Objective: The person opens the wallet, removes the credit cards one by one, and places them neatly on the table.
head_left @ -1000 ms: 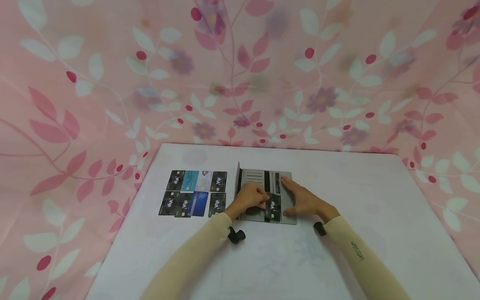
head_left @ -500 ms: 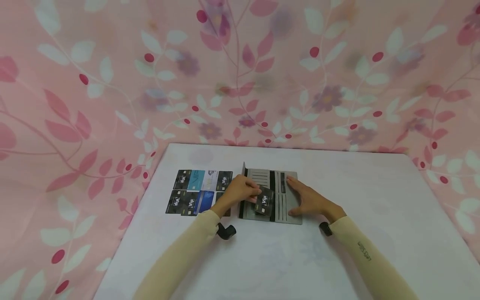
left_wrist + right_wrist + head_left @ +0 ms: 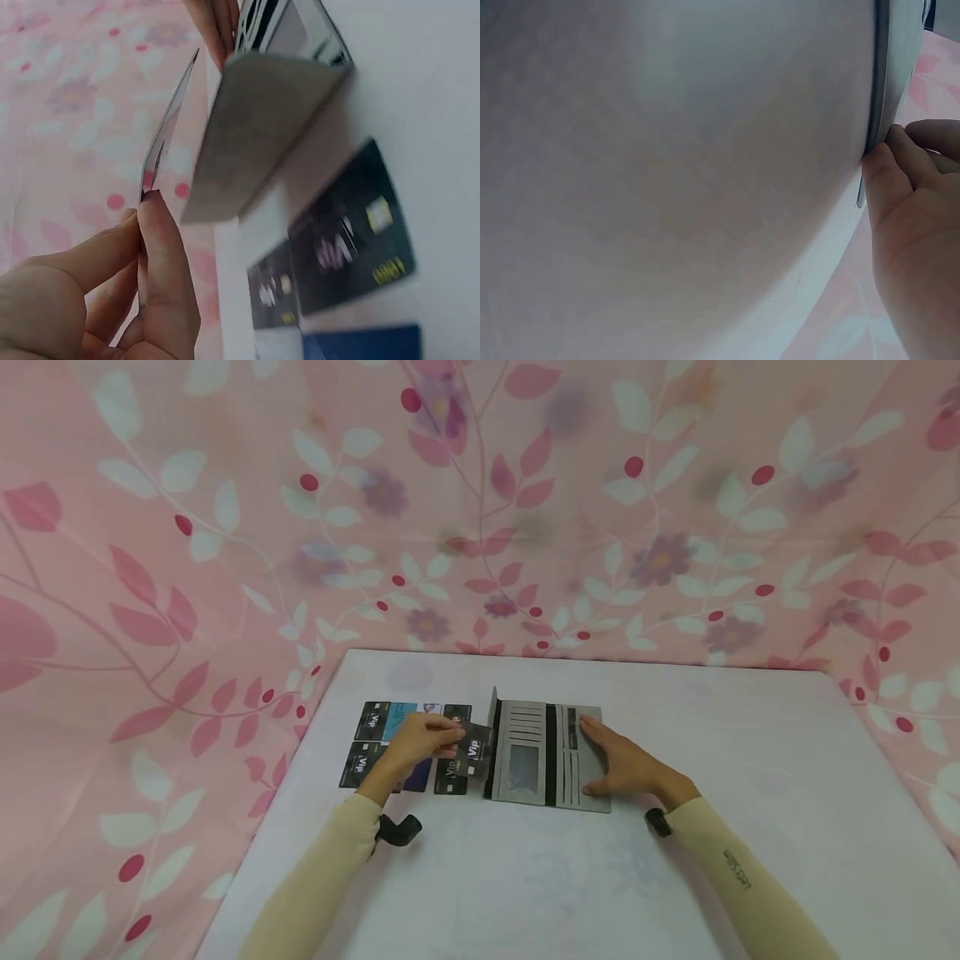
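In the head view my left hand [image 3: 420,745] pinches a black Vip card [image 3: 473,750] just left of the grey wallet [image 3: 522,772]. The left wrist view shows this card [image 3: 165,131] nearly edge-on between thumb and fingers [image 3: 161,255]. The wallet lies unfolded with several card slots and a clear window, and its left flap [image 3: 492,727] stands up. My right hand [image 3: 626,760] rests on the wallet's right part, thumb and fingers spread apart. In the right wrist view, its fingertips [image 3: 881,157] touch the wallet's edge [image 3: 877,82].
Several cards lie in two rows left of the wallet, among them a black card [image 3: 362,764], a teal card [image 3: 400,710] and a blue card [image 3: 364,343]. My left hand covers part of them. A white table [image 3: 525,877] stands before a pink floral cloth [image 3: 480,510].
My left hand has lifted the black card off the wallet and carried it left past the upright flap, uncovering the clear window. The right hand stays on the wallet.
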{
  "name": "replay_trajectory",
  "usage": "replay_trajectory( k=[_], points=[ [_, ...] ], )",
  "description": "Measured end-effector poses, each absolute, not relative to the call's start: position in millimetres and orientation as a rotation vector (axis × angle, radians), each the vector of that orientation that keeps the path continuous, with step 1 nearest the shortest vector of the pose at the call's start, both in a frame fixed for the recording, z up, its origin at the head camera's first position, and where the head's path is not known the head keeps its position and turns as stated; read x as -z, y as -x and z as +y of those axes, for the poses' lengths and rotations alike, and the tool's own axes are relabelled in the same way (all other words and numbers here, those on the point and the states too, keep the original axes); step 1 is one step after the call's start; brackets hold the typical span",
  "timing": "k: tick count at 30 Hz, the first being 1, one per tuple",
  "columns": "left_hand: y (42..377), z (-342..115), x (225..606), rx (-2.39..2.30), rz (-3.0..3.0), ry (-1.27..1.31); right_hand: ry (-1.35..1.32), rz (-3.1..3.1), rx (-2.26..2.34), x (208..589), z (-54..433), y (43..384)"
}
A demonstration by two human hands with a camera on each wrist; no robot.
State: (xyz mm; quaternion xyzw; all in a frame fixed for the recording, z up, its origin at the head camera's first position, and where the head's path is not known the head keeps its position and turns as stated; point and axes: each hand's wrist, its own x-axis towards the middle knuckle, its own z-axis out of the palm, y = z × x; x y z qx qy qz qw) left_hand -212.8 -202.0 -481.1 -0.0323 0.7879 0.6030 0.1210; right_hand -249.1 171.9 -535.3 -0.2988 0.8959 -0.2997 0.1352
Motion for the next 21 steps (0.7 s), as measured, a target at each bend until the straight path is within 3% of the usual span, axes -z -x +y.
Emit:
replay_trajectory(
  k=[11,21],
  points=[
    [194.9,-273.1,507.1,-1.851,2.391,0.427,0.858,2.597,0.856,533.9,171.3,247.9],
    [190.2,-346.4,504.1,-1.633,2.672,0.692,0.848,2.593,0.88,536.8,172.7,247.1]
  ],
)
